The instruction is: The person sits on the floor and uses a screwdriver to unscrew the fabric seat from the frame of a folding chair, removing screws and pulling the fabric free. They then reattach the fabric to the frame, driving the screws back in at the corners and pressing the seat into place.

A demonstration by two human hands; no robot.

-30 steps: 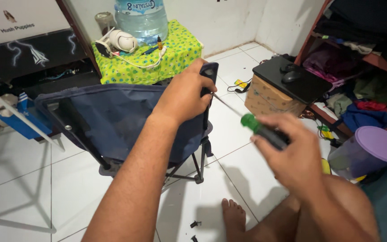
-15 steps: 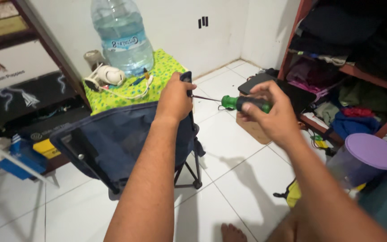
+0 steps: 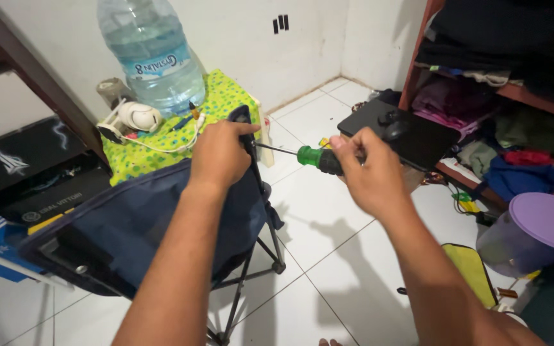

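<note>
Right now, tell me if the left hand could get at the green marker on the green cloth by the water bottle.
Probably yes. The left hand grips the folding chair's top corner, and the green marker lies just beyond it on the green cloth, with only a white cord between. It would have to release the chair first.

left hand (image 3: 218, 154): bare, no ring, no watch | right hand (image 3: 370, 172): bare, no glove | both forearms bare, no sleeves in view
</note>
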